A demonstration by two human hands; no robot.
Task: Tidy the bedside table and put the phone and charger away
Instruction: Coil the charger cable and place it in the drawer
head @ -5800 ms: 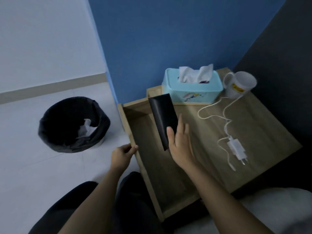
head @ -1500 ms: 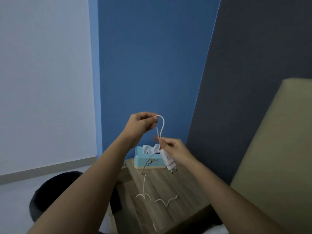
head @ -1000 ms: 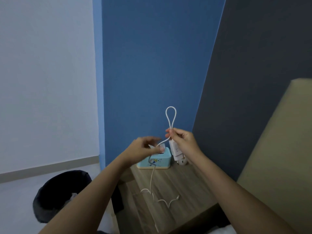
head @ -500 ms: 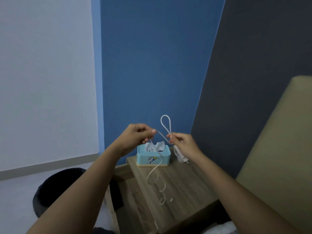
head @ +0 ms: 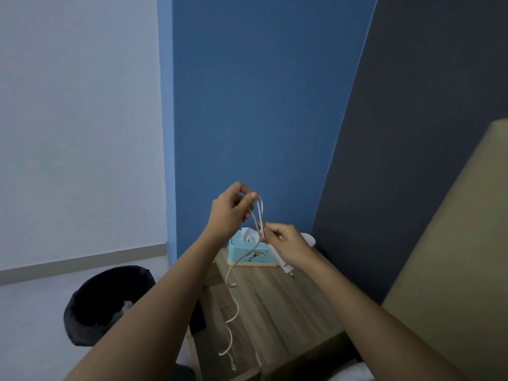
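Note:
I hold the white charger above the wooden bedside table [head: 286, 306]. My right hand [head: 286, 247] grips the plug block [head: 284, 266], which pokes out below the palm, and pinches the folded cable. My left hand [head: 229, 211] is raised a little higher and pinches the top of a cable loop [head: 259, 213]. The rest of the cable [head: 233, 298] hangs down in waves, its free end dangling over the open drawer [head: 220, 320]. The phone is not visible.
A light blue tissue box [head: 248, 255] stands at the back of the table, with a white mug [head: 308, 239] partly hidden behind my right hand. A black bin [head: 110, 301] sits on the floor to the left. A beige headboard [head: 453, 257] rises at the right.
My left hand has risen with the cable, drawing a second loop up beside the first. More of the cable is lifted, and its free end has come off the tabletop.

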